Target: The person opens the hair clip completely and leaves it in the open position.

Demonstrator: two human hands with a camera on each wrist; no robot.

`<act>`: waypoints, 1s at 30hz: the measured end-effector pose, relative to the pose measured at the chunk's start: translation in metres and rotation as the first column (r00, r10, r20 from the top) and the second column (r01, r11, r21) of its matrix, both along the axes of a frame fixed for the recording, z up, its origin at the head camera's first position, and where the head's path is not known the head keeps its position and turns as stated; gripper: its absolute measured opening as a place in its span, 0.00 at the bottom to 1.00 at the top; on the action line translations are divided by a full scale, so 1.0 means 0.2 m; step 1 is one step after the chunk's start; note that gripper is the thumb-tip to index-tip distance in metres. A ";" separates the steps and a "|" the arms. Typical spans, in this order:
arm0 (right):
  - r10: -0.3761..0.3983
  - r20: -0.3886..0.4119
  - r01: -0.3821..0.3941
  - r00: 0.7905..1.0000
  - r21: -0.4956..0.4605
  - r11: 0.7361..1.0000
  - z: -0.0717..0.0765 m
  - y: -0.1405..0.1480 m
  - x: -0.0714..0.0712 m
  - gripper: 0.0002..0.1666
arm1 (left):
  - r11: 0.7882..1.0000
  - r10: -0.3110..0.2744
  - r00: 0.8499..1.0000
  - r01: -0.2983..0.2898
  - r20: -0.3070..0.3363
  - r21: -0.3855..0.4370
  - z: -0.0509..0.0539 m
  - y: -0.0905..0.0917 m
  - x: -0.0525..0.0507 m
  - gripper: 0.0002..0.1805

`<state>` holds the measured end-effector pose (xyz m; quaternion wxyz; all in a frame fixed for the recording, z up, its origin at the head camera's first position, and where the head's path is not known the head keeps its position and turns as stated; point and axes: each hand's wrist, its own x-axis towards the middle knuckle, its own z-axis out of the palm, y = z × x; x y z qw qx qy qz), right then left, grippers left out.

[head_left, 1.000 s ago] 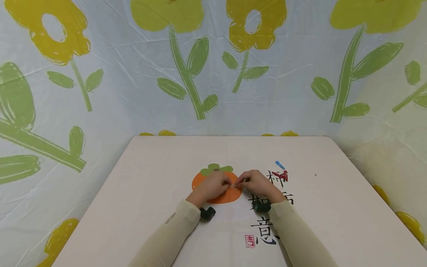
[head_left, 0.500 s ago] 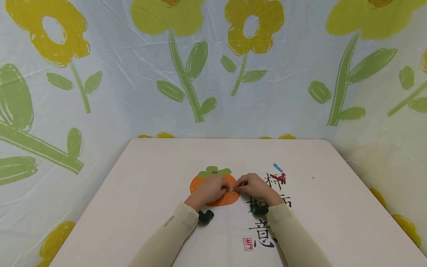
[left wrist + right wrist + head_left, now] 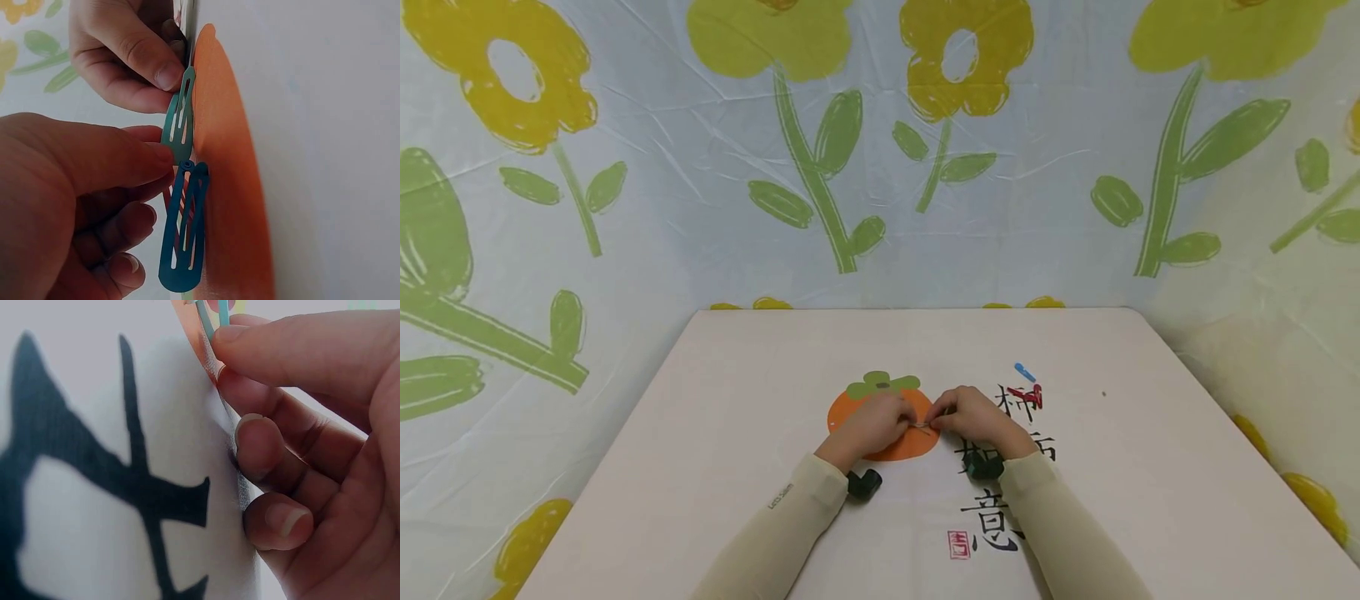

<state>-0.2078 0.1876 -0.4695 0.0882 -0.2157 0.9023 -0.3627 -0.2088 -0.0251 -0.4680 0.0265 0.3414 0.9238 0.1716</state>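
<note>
Both hands meet over the orange persimmon print on the tabletop (image 3: 898, 450). My left hand (image 3: 876, 423) pinches one end of a pale green snap hair clip (image 3: 179, 128) between thumb and finger. My right hand (image 3: 976, 414) grips the clip's opposite end with its fingertips; in the right wrist view only a sliver of the clip (image 3: 224, 314) shows at the top. Just below the left fingertips, in the left wrist view, is a dark blue snap hair clip (image 3: 181, 250), with a red clip (image 3: 167, 200) partly hidden behind it. Whether the left hand touches these two I cannot tell.
Right of the hands lie a light blue clip (image 3: 1025, 372) and red clip-like pieces (image 3: 1032, 396) on the table. Large black characters (image 3: 996, 521) and a red seal (image 3: 958, 545) are printed there. A flowered cloth (image 3: 1037, 242) hangs behind the table.
Both hands keep their grip on the pale green clip and stay nearly in place. The whole head view has shifted slightly.
</note>
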 end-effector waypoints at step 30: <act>-0.048 -0.064 0.050 0.997 0.033 0.998 0.05 0.06 0.00 0.07 | 0.996 -0.017 0.999 0.014 0.033 0.094 0.09 0.06 -0.03 0.10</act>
